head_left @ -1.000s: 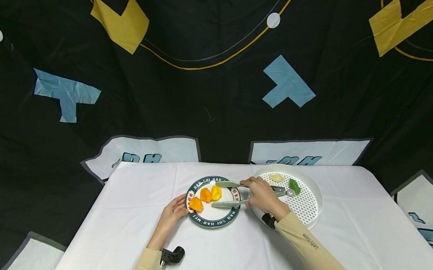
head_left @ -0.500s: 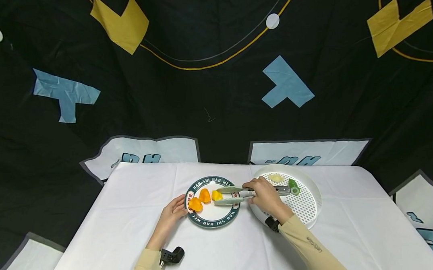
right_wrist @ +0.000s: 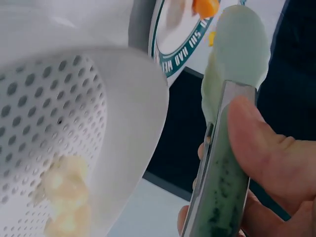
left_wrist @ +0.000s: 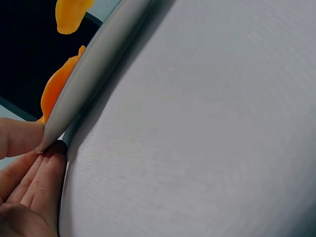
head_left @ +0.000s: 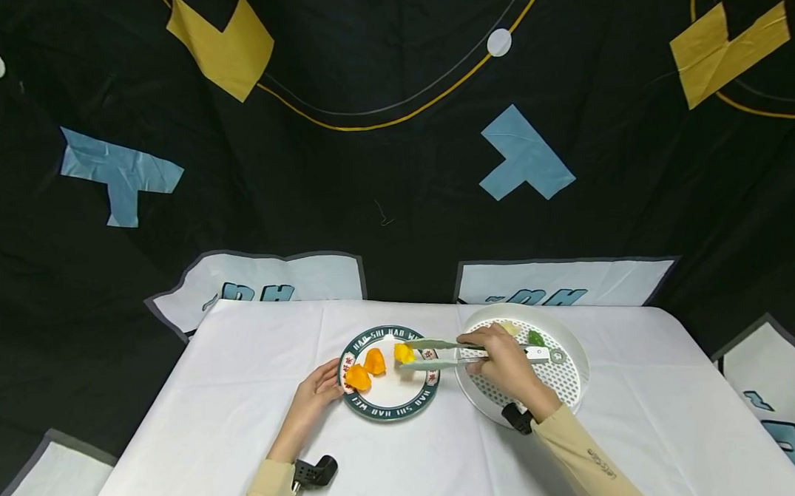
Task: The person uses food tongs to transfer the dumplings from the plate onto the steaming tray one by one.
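Observation:
A white plate with a green patterned rim [head_left: 389,414] lies on the table, and my left hand [head_left: 316,392] pinches its left edge. In the left wrist view the thumb [left_wrist: 19,138] is over the rim with fingers beneath. Two orange pieces, like cut bell pepper [head_left: 374,361], rest on the plate's left half. My right hand [head_left: 505,358] grips metal tongs with pale green tips [head_left: 429,365]. The tips are at a yellow pepper-like piece [head_left: 404,353], over the plate's right part. In the right wrist view the tongs' tip [right_wrist: 242,44] mostly hides this piece.
A round white perforated basket [head_left: 575,344] stands right of the plate, under my right hand. In it lie a green piece [head_left: 536,338] and a pale yellowish lump [right_wrist: 66,195]. A white cloth [head_left: 407,469] covers the table; a black curtain [head_left: 368,190] hangs behind.
The tongs have narrowed around the yellow piece and shifted right, and the yellow piece has moved slightly right with them. My left hand stays at the plate's rim.

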A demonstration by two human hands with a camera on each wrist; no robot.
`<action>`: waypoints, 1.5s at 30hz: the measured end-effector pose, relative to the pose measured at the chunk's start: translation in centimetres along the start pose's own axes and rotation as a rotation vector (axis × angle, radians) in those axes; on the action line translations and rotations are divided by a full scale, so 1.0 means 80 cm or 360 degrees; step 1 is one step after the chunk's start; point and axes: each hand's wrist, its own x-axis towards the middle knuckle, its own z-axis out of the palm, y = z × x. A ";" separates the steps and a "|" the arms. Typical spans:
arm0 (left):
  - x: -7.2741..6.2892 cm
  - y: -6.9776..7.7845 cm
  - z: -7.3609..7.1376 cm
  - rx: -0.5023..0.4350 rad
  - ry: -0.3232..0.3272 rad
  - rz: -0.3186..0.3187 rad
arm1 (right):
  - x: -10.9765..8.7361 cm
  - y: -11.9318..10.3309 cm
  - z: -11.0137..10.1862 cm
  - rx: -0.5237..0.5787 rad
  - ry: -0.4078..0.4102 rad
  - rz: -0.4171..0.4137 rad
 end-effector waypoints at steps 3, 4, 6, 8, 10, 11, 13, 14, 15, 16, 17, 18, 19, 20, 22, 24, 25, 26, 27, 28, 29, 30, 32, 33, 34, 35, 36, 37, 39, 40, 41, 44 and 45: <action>-0.001 0.000 -0.001 0.0003 0.0001 0.0010 | -0.004 0.003 -0.005 0.0043 0.0024 0.0033; -0.001 0.000 -0.001 0.0002 0.0005 0.0016 | -0.005 0.003 -0.006 0.0043 0.0031 0.0032; -0.001 -0.001 -0.001 0.0012 0.0014 0.0032 | -0.006 0.005 -0.007 0.0049 0.0027 0.0037; 0.000 -0.001 -0.001 0.0008 0.0020 0.0030 | -0.007 0.006 -0.006 0.0040 0.0019 0.0031; 0.001 -0.002 -0.001 0.0007 0.0019 0.0023 | -0.007 0.007 -0.005 0.0028 0.0003 0.0031; 0.001 -0.002 0.000 0.0003 0.0013 0.0019 | -0.007 0.007 -0.004 0.0032 -0.0008 0.0040; 0.001 -0.002 0.000 -0.0009 0.0009 0.0002 | -0.008 0.006 -0.004 0.0036 -0.0021 0.0058; 0.001 -0.003 0.000 -0.0013 0.0008 0.0001 | -0.008 0.006 -0.003 0.0029 -0.0024 0.0061; 0.001 -0.003 0.000 -0.0013 0.0004 0.0005 | -0.008 0.006 -0.003 0.0026 -0.0033 0.0067; 0.001 -0.003 0.000 -0.0014 0.0004 0.0002 | -0.009 0.006 -0.003 0.0014 -0.0040 0.0068; 0.001 -0.003 0.000 -0.0015 0.0002 0.0007 | -0.009 0.006 -0.002 -0.0001 -0.0046 0.0066; 0.001 -0.003 0.000 -0.0014 0.0002 0.0009 | -0.010 0.006 -0.002 -0.0018 -0.0054 0.0064; 0.000 -0.003 0.000 -0.0008 0.0002 0.0013 | -0.010 0.005 -0.002 -0.0035 -0.0063 0.0063; 0.000 -0.003 -0.001 -0.0008 0.0001 0.0014 | -0.011 0.005 -0.002 -0.0053 -0.0074 0.0062; 0.000 -0.002 -0.001 -0.0003 0.0003 0.0013 | -0.011 0.004 -0.002 -0.0079 -0.0108 0.0069; 0.000 -0.002 -0.001 -0.0007 0.0004 0.0011 | -0.012 0.001 -0.001 -0.0110 -0.0140 0.0074; 0.000 -0.003 -0.001 -0.0007 0.0006 0.0009 | -0.012 0.000 0.000 -0.0127 -0.0156 0.0080; 0.001 -0.003 -0.001 -0.0012 0.0006 0.0007 | -0.012 -0.001 0.000 -0.0144 -0.0169 0.0081; 0.001 -0.003 -0.001 -0.0016 0.0006 0.0007 | -0.011 -0.002 0.002 -0.0161 -0.0177 0.0078; 0.001 -0.004 0.000 -0.0021 0.0005 0.0008 | -0.011 -0.003 0.003 -0.0180 -0.0179 0.0071; 0.001 -0.004 0.000 -0.0024 0.0006 0.0009 | -0.011 -0.003 0.004 -0.0205 -0.0181 0.0062; 0.001 -0.004 0.000 -0.0023 0.0008 0.0008 | -0.010 -0.004 0.005 -0.0225 -0.0186 0.0060; 0.001 -0.004 0.000 -0.0023 0.0008 0.0007 | -0.009 -0.004 0.008 -0.0250 -0.0197 0.0048; 0.001 -0.003 0.001 -0.0025 0.0007 0.0005 | -0.009 -0.005 0.009 -0.0259 -0.0201 0.0042; 0.001 -0.003 0.001 -0.0023 0.0008 0.0001 | -0.008 -0.005 0.010 -0.0270 -0.0208 0.0038; 0.001 -0.003 0.001 -0.0022 0.0009 -0.0003 | -0.008 -0.006 0.011 -0.0281 -0.0210 0.0034; 0.001 -0.003 0.001 -0.0020 0.0008 -0.0004 | -0.007 -0.007 0.012 -0.0282 -0.0211 0.0030; 0.001 -0.002 0.001 -0.0018 0.0008 -0.0006 | -0.007 -0.007 0.013 -0.0286 -0.0205 0.0021; 0.001 -0.002 0.001 -0.0013 0.0008 -0.0007 | -0.006 -0.007 0.014 -0.0289 -0.0183 0.0005; 0.001 -0.002 0.000 -0.0009 0.0007 -0.0008 | -0.006 -0.007 0.015 -0.0286 -0.0168 0.0000; 0.001 -0.002 0.000 -0.0005 0.0007 -0.0006 | -0.006 -0.007 0.015 -0.0278 -0.0158 -0.0003; 0.002 -0.002 0.000 -0.0005 0.0007 -0.0001 | -0.007 -0.005 0.017 -0.0239 -0.0141 0.0002; 0.002 -0.002 0.000 -0.0008 0.0006 0.0000 | -0.007 -0.005 0.017 -0.0225 -0.0135 0.0002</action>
